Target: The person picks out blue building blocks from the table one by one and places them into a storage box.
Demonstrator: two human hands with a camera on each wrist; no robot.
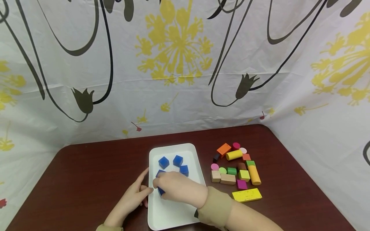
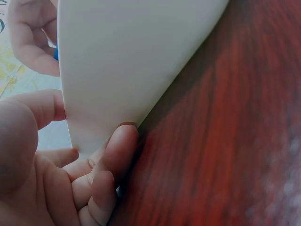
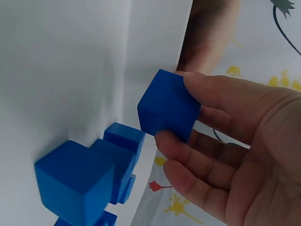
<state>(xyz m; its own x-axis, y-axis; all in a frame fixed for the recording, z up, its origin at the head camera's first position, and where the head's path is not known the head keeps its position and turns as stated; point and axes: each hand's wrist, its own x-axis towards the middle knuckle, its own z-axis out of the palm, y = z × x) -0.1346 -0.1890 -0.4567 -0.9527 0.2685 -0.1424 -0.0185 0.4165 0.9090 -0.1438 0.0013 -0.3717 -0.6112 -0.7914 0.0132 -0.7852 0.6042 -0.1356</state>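
Observation:
A white tray lies on the dark table, with several blue cubes in its upper half. Over the tray's left side, my right hand pinches one blue cube between thumb and fingers. More blue cubes stand close to that hand in the right wrist view. At the tray's left edge is my left hand. Its thumb touches the rim and its fingers lie against the outer wall, holding the tray by its side. My right hand hides part of the cubes in the head view.
Right of the tray lies a group of coloured wooden blocks, among them an orange block, a yellow-orange cylinder, a natural wood block and a long yellow block. A patterned white curtain hangs behind the table.

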